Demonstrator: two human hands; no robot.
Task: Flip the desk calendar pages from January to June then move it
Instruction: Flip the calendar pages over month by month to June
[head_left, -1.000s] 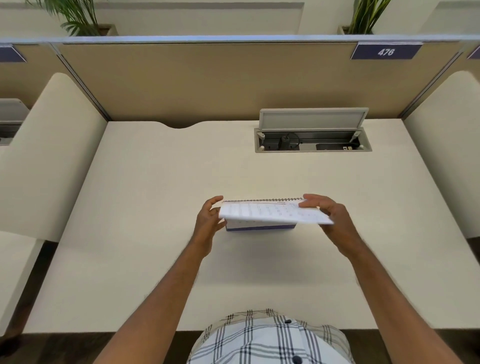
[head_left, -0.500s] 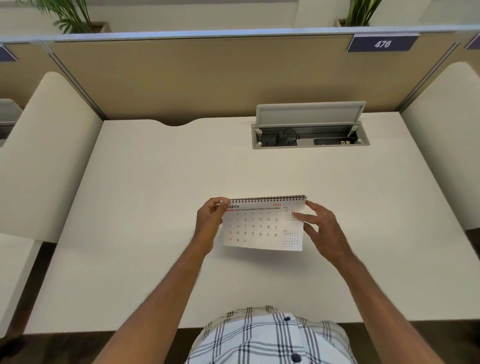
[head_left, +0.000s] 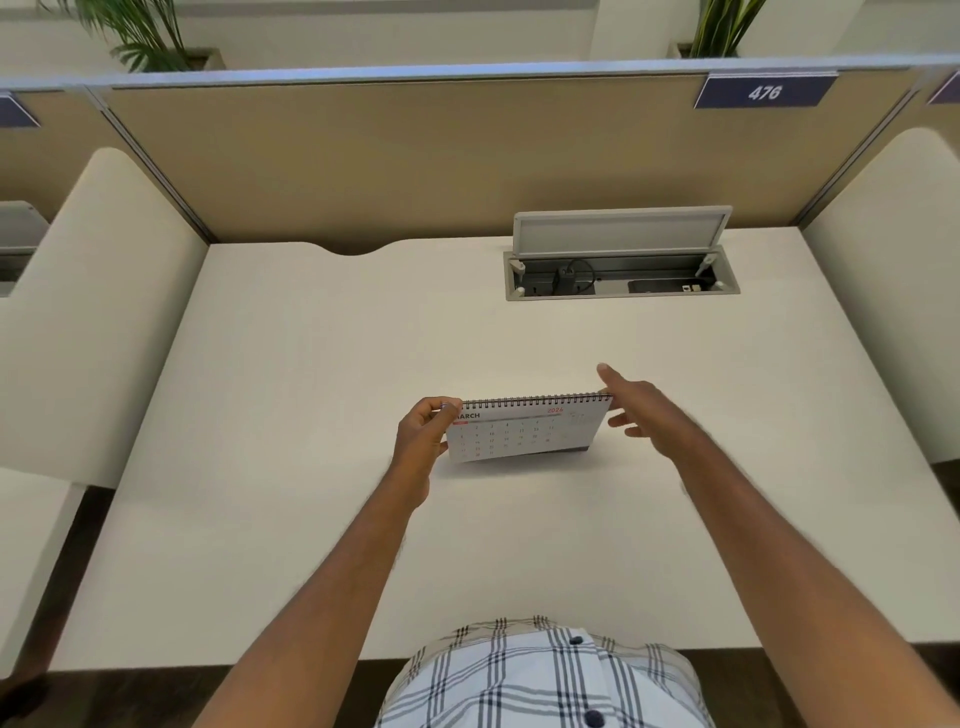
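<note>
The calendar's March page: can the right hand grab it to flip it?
Probably yes. The right hand is open beside the desk calendar, fingertips at its spiral top corner, nothing between; the left hand steadies the other end.

Behind the desk (head_left: 311, 364) stands a partition (head_left: 415, 156), with an open cable box (head_left: 621, 273) near it and plants (head_left: 145, 31) beyond.

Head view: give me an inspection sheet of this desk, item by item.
Surface: cream desk, bare apart from the calendar.
Job's things: desk calendar upright, showing March.
Clutter: nothing seen.
Grippers: left hand pinches the calendar's left spiral corner; right hand open, fingertips at the right corner.
Cables: dark cable in the open cable tray.
Surroundings: tan partition, sign 476, plants behind.
</note>
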